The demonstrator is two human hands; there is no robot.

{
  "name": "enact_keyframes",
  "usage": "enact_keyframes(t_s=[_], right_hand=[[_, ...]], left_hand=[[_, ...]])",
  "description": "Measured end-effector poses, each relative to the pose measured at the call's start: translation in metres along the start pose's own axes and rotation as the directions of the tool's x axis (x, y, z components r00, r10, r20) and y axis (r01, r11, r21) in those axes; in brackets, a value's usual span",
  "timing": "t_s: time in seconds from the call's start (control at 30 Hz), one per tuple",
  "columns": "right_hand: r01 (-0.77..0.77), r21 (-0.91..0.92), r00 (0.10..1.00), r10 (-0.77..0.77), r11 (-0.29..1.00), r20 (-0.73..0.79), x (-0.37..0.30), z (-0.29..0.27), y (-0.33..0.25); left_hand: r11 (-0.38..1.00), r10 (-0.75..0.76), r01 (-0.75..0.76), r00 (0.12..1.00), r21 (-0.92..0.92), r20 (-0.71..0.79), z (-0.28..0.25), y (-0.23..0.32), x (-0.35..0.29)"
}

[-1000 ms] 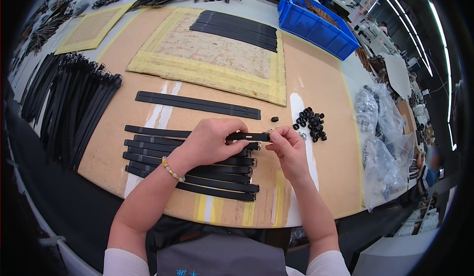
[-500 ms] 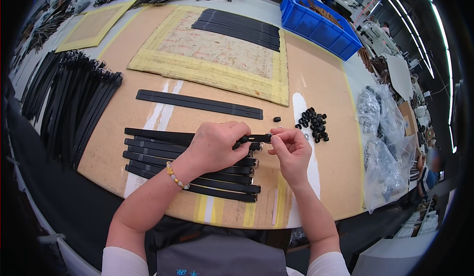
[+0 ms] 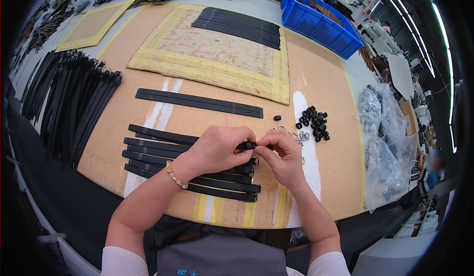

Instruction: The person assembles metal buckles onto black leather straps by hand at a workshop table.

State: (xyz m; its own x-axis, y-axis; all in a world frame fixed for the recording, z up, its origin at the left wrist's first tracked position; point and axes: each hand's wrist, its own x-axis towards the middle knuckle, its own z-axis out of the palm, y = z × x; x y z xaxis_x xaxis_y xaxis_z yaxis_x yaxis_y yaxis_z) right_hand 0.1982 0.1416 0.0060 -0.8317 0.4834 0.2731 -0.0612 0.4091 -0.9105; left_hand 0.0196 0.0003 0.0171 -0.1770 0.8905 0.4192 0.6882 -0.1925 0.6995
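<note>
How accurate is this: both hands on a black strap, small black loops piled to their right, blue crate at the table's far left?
One error: the blue crate is at the far right of the table, as the head view shows. The rest holds: left hand and right hand on a black strap, small black loops piled to their right.

Straps [image 3: 163,147] before board [image 3: 217,51], loops [image 3: 316,121] right, crate [image 3: 320,35] behind loops (strips [image 3: 324,13] inside)

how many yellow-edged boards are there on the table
2: one large board in the upper middle of the view, with black straps lying on it, and another board at the upper left. Any lying underneath would be hidden.
</note>
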Motion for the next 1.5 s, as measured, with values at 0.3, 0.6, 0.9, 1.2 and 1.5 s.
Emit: enact_keyframes(t_s=[0.3,0.6,0.9,1.2,1.5], right_hand=[[-0.267,0.263,0.964,0.254,0.927,0.082,-0.004,-0.001,-0.006],[-0.297,0.314,0.955,0.289,0.902,0.071,-0.003,-0.001,-0.01],[-0.327,0.642,0.938,0.321,0.693,0.13,-0.001,-0.034,0.002],[-0.313,0.644,0.947,0.175,0.697,0.271,-0.003,-0.037,0.007],[-0.459,0.303,0.871,0.355,0.835,0.339,-0.004,-0.01,-0.025]], left_hand=[[0.981,-0.114,0.13,0.987,-0.143,0.117,-0.003,0.006,0.001],[0.961,-0.113,0.145,0.983,-0.236,0.145,-0.002,0.006,0.0],[0.98,-0.129,0.133,0.991,-0.15,0.038,-0.015,0.012,0.001],[0.981,-0.131,0.129,0.991,-0.147,0.001,-0.015,0.015,-0.002],[0.999,-0.018,0.021,0.996,-0.039,0.083,-0.002,0.014,-0.007]])
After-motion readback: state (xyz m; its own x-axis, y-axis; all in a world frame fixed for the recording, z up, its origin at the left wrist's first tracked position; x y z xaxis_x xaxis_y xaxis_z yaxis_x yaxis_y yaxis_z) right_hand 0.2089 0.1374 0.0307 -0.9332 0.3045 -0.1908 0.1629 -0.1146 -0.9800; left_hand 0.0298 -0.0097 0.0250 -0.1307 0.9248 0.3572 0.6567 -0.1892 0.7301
